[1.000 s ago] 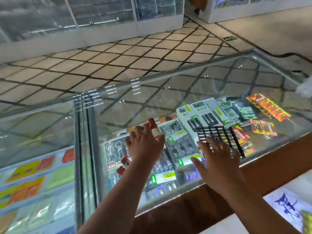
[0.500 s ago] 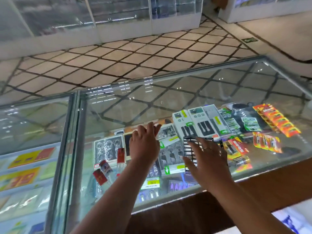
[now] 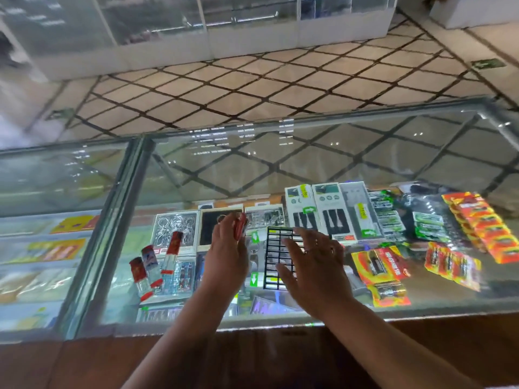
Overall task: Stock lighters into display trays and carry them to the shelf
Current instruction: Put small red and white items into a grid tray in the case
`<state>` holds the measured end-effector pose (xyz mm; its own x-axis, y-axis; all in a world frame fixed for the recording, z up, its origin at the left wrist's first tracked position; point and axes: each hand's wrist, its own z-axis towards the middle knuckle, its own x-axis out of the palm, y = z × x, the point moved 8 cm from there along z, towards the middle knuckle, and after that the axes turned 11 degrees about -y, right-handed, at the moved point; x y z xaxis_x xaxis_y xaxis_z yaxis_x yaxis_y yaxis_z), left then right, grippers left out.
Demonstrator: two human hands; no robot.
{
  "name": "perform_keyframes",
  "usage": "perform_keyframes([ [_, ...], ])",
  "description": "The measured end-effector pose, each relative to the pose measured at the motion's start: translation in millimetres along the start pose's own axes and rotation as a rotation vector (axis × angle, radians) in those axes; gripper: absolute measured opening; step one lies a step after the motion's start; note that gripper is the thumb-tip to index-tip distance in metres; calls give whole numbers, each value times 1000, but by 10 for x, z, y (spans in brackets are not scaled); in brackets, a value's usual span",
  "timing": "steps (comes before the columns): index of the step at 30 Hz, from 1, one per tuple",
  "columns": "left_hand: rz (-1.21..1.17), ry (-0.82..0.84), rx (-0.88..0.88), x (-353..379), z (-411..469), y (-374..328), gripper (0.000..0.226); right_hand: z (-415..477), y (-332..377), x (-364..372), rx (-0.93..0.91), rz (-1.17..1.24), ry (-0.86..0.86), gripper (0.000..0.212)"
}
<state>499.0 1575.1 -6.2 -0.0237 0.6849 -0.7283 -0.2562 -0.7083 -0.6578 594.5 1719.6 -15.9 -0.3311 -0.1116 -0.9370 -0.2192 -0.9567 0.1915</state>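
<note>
A black grid display tray (image 3: 276,258) lies flat on the glass counter top (image 3: 323,161). My right hand (image 3: 316,266) is spread over its right part with straight fingers. My left hand (image 3: 229,249) is just left of the tray and holds a red lighter (image 3: 241,224) at its fingertips, above the tray's far left corner. Three more red-capped clear lighters (image 3: 153,266) lie loose on the glass to the left of my left hand.
Under the glass lie packaged goods: key rings (image 3: 174,230), white boxes (image 3: 323,209), batteries in red and yellow packs (image 3: 384,272). A metal frame bar (image 3: 112,228) splits the counter at the left. A brown wooden edge (image 3: 280,349) runs along the near side.
The view swung, so the loose lighters now show on the glass to the left. My left hand lifted a red lighter toward the tray; my right hand stayed over the tray.
</note>
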Motion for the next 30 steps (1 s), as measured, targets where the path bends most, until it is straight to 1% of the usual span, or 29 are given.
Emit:
perform_keyframes([
  [3, -134, -18, -64, -87, -104, 40, 41, 43, 46, 16, -49, 32, 4, 47],
  [6, -160, -20, -84, -131, -209, 61, 43, 57, 63, 28, -63, 27, 10, 48],
  [10, -200, -30, -90, -113, -246, 59, 43, 88, 4, 76, -11, 27, 108, 61],
  [13, -220, -1, -77, -74, -240, 14, 39, 127, -74, 76, 39, 29, 198, 71],
  [16, -240, 10, -70, -31, -237, -11, 41, 137, -191, -10, 102, -41, 168, 72],
  [20, -270, 52, -85, 84, -209, 2, 44, 54, -367, -122, 211, -158, 122, 86],
  [22, -288, 66, -84, 131, -178, -8, 45, -5, -388, -145, 230, -180, 148, 90],
  [26, -309, 96, -72, 205, -140, -49, 43, -74, -397, -191, 295, -99, 180, 77],
  [28, -319, 99, -61, 207, -141, -70, 43, -41, -372, -202, 232, -92, 141, 71],
  [30, -335, 97, -56, 190, -143, -75, 43, 9, -286, -209, 114, -63, 65, 59],
])
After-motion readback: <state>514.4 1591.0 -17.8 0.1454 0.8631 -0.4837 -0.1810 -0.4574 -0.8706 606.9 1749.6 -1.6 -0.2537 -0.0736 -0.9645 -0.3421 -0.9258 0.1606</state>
